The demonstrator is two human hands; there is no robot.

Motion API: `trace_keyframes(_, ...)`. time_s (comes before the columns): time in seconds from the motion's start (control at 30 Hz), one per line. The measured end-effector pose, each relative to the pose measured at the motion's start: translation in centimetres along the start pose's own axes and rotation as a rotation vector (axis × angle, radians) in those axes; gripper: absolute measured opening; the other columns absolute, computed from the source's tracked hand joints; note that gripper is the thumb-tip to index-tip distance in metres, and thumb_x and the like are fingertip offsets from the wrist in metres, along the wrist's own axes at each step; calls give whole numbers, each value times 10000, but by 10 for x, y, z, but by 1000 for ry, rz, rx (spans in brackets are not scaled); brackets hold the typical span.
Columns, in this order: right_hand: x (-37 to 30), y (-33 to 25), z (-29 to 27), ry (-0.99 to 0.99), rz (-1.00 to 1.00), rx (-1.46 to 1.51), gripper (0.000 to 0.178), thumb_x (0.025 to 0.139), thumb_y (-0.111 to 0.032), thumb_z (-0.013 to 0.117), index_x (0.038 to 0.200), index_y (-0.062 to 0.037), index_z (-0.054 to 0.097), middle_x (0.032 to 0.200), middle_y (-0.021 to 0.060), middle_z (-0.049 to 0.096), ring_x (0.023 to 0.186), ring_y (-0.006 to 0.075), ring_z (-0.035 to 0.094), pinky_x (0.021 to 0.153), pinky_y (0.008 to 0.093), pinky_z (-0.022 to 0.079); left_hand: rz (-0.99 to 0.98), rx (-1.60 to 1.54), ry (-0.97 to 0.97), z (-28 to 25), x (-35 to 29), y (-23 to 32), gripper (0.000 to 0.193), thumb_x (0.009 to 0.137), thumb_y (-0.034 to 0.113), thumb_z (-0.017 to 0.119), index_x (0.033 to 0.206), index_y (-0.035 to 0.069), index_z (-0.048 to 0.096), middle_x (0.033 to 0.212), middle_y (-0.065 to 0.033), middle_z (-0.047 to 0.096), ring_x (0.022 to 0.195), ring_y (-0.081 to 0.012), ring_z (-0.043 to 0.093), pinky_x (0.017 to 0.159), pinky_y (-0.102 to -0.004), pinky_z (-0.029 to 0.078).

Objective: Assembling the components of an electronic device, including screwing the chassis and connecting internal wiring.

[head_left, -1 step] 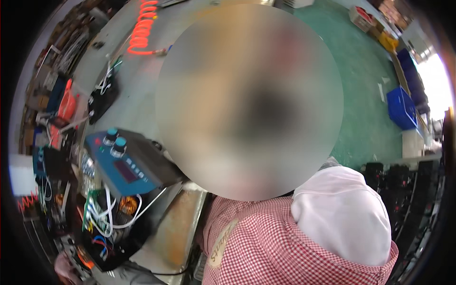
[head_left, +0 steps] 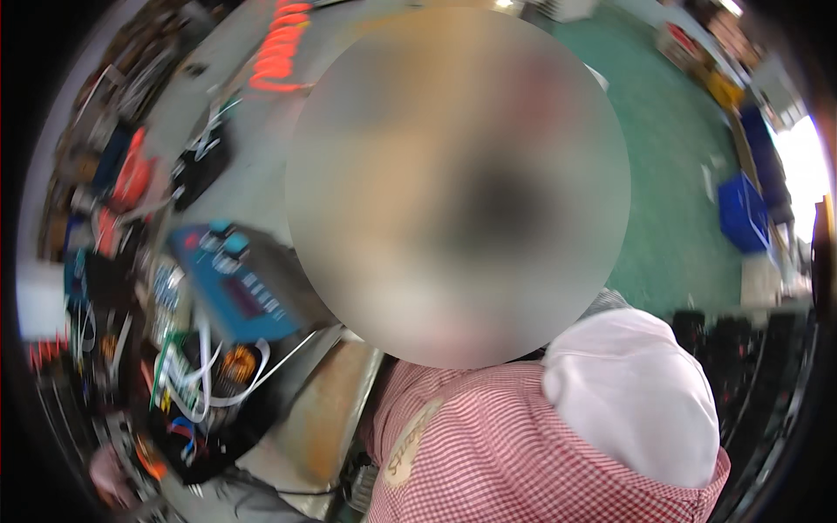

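Note:
Neither my left hand nor my right hand can be made out; a large round blur hides the middle of the view. Beside the blur, at left, stands a dark control box with a blue front panel [head_left: 235, 283], teal knobs and a small display. Just below it lies an open black housing [head_left: 209, 458]. Inside are a green circuit board [head_left: 167, 366], a copper-wound coil [head_left: 237, 364] and loose white wires [head_left: 202, 392]. A grey piece of clothing [head_left: 261, 504] shows at the lower edge; whose it is, I cannot tell.
A person in a red-and-white checked garment [head_left: 497, 436] with a white hood [head_left: 632, 392] is close at lower right. An orange coiled hose [head_left: 281, 44] hangs over the grey bench [head_left: 253, 166]. A blue bin [head_left: 744, 212] stands on the green floor [head_left: 671, 174].
The view has shifted slightly, so the bench items at left and the blue bin appear a little further right. The picture is more smeared. No hand movement is visible.

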State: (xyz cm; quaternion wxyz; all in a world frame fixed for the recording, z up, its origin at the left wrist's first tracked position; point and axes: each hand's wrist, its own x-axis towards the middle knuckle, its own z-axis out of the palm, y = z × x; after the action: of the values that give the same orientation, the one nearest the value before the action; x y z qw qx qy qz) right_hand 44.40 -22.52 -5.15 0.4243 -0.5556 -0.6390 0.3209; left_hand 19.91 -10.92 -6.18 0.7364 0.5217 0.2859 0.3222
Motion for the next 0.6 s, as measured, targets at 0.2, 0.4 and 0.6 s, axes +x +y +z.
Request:
trace_keyframes(0.2, 37, -9, -5, -53, 152, -37, 670, 830, -364, 736, 1238, 98, 476, 1111, 268, 597, 1078, 321, 590, 974, 406, 459, 290, -160, 477, -75, -72, 41, 287, 978, 284, 547, 804, 57, 566, 754, -89, 550, 810, -203, 538, 746, -338, 440)
trace_keyframes(0.4, 65, -39, 34, -158, 64, 372, 757, 840, 22, 562, 1538, -15, 271, 1501, 183, 434, 1307, 276, 508, 1081, 375, 412, 564, -302, 869, -82, -228, 77, 448, 1016, 356, 525, 659, 87, 543, 605, -58, 517, 646, -190, 555, 632, -320, 461)
trace_keyframes(0.6, 63, -25, 61, -395, -27, 176, 690, 795, -20, 591, 1460, 15, 410, 1433, 212, 509, 1322, 304, 508, 1113, 393, 385, 884, -765, 867, -31, -305, 92, 443, 1002, 447, 488, 1107, 43, 635, 1011, -152, 682, 880, -279, 677, 778, -449, 569)
